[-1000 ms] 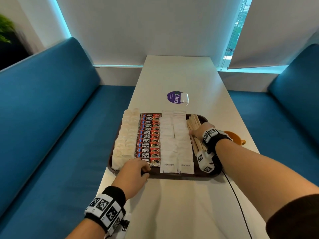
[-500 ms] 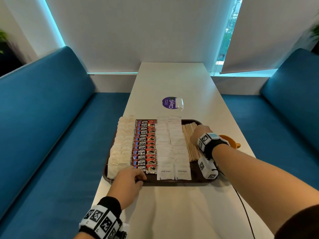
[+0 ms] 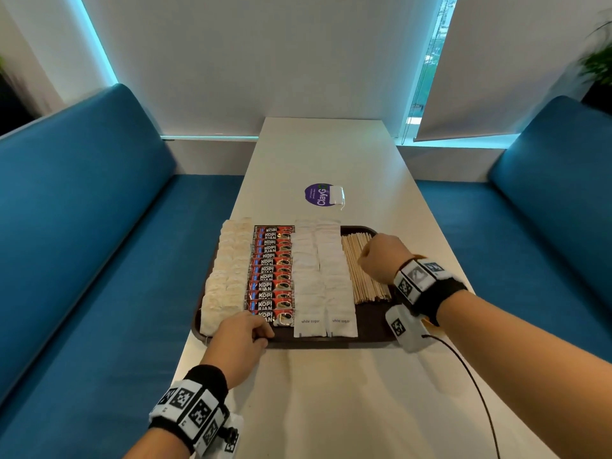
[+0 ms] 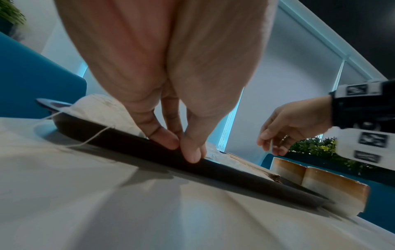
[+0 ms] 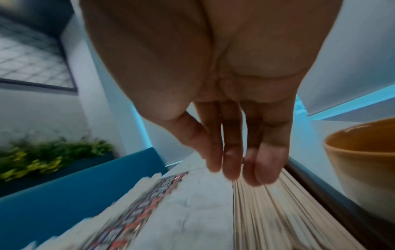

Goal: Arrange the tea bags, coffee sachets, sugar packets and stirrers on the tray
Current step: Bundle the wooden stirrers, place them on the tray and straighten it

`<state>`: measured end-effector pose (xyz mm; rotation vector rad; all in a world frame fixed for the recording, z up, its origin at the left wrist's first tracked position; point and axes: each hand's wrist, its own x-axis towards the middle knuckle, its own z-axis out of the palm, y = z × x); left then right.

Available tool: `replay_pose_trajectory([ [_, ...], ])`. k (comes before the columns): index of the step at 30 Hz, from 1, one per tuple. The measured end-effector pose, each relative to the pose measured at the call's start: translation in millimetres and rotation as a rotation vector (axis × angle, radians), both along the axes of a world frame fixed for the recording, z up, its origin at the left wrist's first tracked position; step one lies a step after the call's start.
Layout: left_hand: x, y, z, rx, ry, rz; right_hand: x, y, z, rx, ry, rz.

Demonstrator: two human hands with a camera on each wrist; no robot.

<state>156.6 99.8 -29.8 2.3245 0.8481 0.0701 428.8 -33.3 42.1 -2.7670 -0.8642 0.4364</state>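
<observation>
left hand point(image 3: 243, 332) pinches the tray point(image 3: 371, 337) near rim, thumb and fingers closed on it. on the tray, left to right: tea bags point(image 3: 225, 276), coffee sachets point(image 3: 271, 276), sugar packets point(image 3: 321, 276), stirrers point(image 3: 359, 270), each in an ordered column. right hand point(image 3: 381, 258) hangs just above the stirrers, fingers straight and close together, holding nothing. judged near complete; only minor squaring of the stirrers appears left. an orange cup point(image 5: 363, 152) stands right of the tray.

left hand point(image 3: 243, 332): thumb and fingers point(image 4: 164, 137) pinched, pressing downward.
right hand point(image 3: 381, 258): fingers point(image 5: 230, 160) extended together, pointing down.
</observation>
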Motion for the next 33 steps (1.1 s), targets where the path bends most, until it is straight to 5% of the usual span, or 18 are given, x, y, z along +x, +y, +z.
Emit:
replay_pose_trajectory([
  [7, 0.4, -1.0, 2.9, -0.004, 0.01, -0.001, -40.4, -36.8, -32.8, -0.395, 0.065, 0.252],
  [33, 1.1, 0.9, -0.7, 0.011, 0.001, -0.019, -26.2, -31.1, -49.7, -0.206, 0.077, 0.143],
])
